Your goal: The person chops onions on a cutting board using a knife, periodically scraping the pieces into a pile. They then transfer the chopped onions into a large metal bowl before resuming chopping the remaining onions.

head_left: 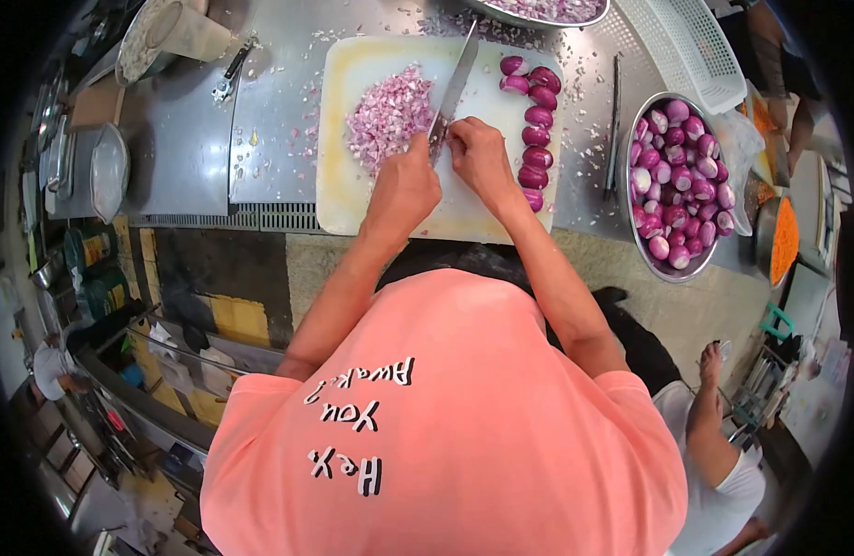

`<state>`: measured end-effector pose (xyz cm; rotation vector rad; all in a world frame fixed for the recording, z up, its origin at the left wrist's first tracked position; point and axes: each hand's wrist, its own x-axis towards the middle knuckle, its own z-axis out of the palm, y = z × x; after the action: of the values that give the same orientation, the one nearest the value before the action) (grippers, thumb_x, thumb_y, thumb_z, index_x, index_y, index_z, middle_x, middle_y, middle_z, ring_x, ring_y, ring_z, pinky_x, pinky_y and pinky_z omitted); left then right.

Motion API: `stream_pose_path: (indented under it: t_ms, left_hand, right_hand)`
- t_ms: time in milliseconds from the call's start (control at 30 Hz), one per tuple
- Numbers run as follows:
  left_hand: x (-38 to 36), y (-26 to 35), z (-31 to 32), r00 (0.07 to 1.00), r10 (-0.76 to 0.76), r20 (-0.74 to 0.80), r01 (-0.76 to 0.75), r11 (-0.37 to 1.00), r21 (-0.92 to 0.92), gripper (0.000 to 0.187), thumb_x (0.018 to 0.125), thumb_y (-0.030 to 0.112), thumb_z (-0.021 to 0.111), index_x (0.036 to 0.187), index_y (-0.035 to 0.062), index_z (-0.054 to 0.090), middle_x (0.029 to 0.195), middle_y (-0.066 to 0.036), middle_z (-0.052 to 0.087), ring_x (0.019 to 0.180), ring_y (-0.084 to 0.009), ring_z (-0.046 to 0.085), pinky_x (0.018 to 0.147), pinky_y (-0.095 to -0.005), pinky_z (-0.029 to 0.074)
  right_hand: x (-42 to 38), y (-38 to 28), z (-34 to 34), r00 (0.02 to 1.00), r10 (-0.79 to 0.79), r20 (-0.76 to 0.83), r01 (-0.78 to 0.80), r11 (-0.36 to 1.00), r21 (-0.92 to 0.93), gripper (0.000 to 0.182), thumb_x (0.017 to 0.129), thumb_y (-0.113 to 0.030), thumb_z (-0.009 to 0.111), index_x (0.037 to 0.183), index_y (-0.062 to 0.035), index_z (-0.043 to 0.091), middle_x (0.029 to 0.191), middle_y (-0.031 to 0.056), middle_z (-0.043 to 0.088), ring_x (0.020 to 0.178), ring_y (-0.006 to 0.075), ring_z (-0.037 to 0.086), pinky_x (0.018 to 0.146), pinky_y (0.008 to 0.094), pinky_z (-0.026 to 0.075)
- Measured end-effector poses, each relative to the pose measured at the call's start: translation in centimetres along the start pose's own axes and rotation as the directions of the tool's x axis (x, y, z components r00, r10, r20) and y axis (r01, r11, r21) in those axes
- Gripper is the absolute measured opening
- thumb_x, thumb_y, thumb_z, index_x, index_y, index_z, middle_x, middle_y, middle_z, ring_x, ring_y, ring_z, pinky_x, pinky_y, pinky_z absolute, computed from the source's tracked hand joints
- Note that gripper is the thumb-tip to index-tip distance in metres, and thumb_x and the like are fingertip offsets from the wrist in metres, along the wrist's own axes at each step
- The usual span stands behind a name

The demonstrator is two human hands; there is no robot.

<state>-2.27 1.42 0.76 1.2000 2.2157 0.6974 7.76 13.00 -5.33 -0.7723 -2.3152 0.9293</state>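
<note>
My left hand (405, 190) is closed around the handle end of a kitchen knife (457, 82), whose blade points away from me over the white cutting board (348, 206). My right hand (483, 159) has its fingers bent together against the blade's right side near the heel; whether they pinch anything is hidden. Left of the blade lies a heap of finely chopped red onion (390, 116). Along the board's right edge runs a row of peeled red onion pieces (536, 136), several of them, apart from my right hand.
A steel bowl (633, 218) of peeled red onions stands right of the board, with a dark rod (614, 120) between. A white perforated basket (696, 51) is behind it. More chopped onion fills a bowl (547, 9) at the back. Another person (714, 454) is at lower right.
</note>
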Motion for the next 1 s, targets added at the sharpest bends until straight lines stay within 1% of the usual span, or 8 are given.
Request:
stream_pose_path:
  t_ms: [200,400,467,600,767,800,900,1000]
  left_hand:
    - [0.7,0.1,-0.5,0.990,0.102,-0.095,-0.108,0.992,-0.067,0.022,0.085,0.005,0.054,0.104,-0.0051,0.049,0.074,-0.032,0.060,0.078,-0.0509,0.061,0.066,-0.0564,0.046]
    - [0.2,-1.8,1.3,0.997,0.034,-0.065,-0.036,0.999,-0.030,0.020,0.084,0.002,0.052,0.102,-0.0055,0.049,0.074,-0.034,0.060,0.073,-0.0507,0.061,0.065,-0.0569,0.046]
    - [0.7,-2.4,0.5,0.994,0.070,-0.088,-0.082,0.986,-0.147,0.023,0.086,0.004,0.051,0.108,-0.0058,0.048,0.073,-0.033,0.060,0.073,-0.0509,0.060,0.064,-0.0564,0.046]
    - [-2.1,-1.4,-0.7,1.000,0.019,0.007,-0.018,0.986,-0.166,0.027,0.088,0.007,0.052,0.111,-0.0057,0.047,0.073,-0.033,0.060,0.074,-0.0509,0.061,0.064,-0.0558,0.046]
    - [-5.0,-4.6,2.5,0.997,0.026,0.072,0.002,0.930,-0.367,0.026,0.089,0.010,0.054,0.110,-0.0044,0.046,0.074,-0.032,0.060,0.074,-0.0503,0.061,0.063,-0.0520,0.047]
    - [-4.9,-5.0,2.0,0.998,0.052,-0.029,-0.059,0.925,-0.376,0.024,0.089,0.008,0.055,0.108,-0.0039,0.047,0.074,-0.031,0.061,0.074,-0.0497,0.062,0.063,-0.0510,0.047]
    - [-4.1,-6.1,-1.2,0.996,-0.086,-0.009,0.081,0.961,-0.263,0.022,0.089,0.007,0.056,0.106,-0.0034,0.049,0.073,-0.030,0.062,0.076,-0.0492,0.062,0.064,-0.0513,0.047]
    - [-3.7,-4.2,-4.3,0.996,-0.071,-0.058,0.059,0.981,-0.186,0.020,0.088,0.006,0.055,0.105,-0.0033,0.049,0.071,-0.029,0.061,0.074,-0.0492,0.062,0.063,-0.0526,0.047]
  right_hand:
    - [-0.1,0.3,-2.0,1.000,0.006,0.024,-0.006,1.000,0.012,0.010,0.073,0.006,0.062,0.082,0.0019,0.066,0.080,0.0203,0.063,0.075,0.0391,0.063,0.069,0.0439,0.051]
    - [-2.6,-0.5,-8.6,0.984,0.158,-0.077,-0.163,0.985,-0.057,0.009,0.076,0.003,0.065,0.085,0.0011,0.067,0.082,0.0182,0.064,0.073,0.0365,0.063,0.067,0.0406,0.050]
    - [-4.0,-0.9,-10.4,0.980,0.186,-0.066,-0.192,0.976,-0.104,0.009,0.077,0.003,0.065,0.086,0.0007,0.067,0.081,0.0185,0.064,0.073,0.0362,0.063,0.067,0.0404,0.050]
    - [-8.2,-0.6,-12.2,0.960,0.278,-0.044,-0.281,0.952,-0.124,0.014,0.076,0.004,0.066,0.089,0.0000,0.067,0.087,0.0175,0.065,0.072,0.0347,0.064,0.064,0.0396,0.051]
    - [-11.2,-0.5,-9.9,0.938,0.337,-0.075,-0.343,0.935,-0.088,0.021,0.074,0.005,0.068,0.094,0.0006,0.066,0.098,0.0165,0.065,0.075,0.0335,0.065,0.068,0.0384,0.053]
    - [-11.4,-0.6,-9.1,0.929,0.358,-0.092,-0.367,0.925,-0.103,0.022,0.074,0.004,0.068,0.095,0.0003,0.066,0.099,0.0170,0.065,0.080,0.0339,0.065,0.071,0.0387,0.053]
    - [-11.1,-1.0,-6.5,0.946,0.313,-0.091,-0.321,0.942,-0.100,0.023,0.074,0.003,0.069,0.096,-0.0003,0.066,0.099,0.0179,0.064,0.086,0.0348,0.064,0.076,0.0397,0.053]
    - [-8.3,-2.3,-3.1,0.981,0.179,-0.075,-0.181,0.983,-0.024,0.022,0.074,0.000,0.071,0.096,-0.0013,0.067,0.098,0.0185,0.063,0.091,0.0365,0.062,0.080,0.0425,0.051]
